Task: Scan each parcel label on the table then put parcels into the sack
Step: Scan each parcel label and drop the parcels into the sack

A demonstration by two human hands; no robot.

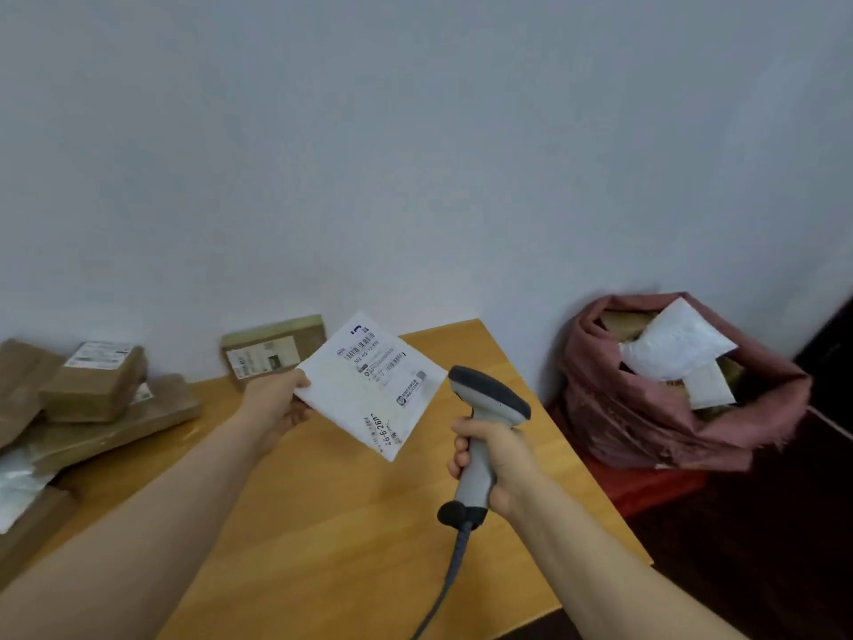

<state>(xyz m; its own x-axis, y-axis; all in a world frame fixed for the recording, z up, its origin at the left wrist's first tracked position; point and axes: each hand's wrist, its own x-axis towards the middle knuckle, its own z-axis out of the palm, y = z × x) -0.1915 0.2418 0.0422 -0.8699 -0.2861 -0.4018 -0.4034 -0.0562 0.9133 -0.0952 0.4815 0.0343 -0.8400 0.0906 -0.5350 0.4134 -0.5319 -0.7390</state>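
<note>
left hand (277, 399) pinching white parcel (369, 385), right hand (489, 459) gripping scanner (484, 422)

Soft, even light here, rather dim, no hard shadows, and the wall (415, 131) reads a cool blue-grey. The table (323, 524) glows warm, with a faint sheen near the brown parcels (92, 385), which look smeared and soft. The sack (646, 422) blurs along its top edge. Sharpest are the white parcel (374, 385) and the scanner (489, 394), the print partly legible. The floor (761, 547) sinks near black, and the wide lens bows the table's edges.
</note>
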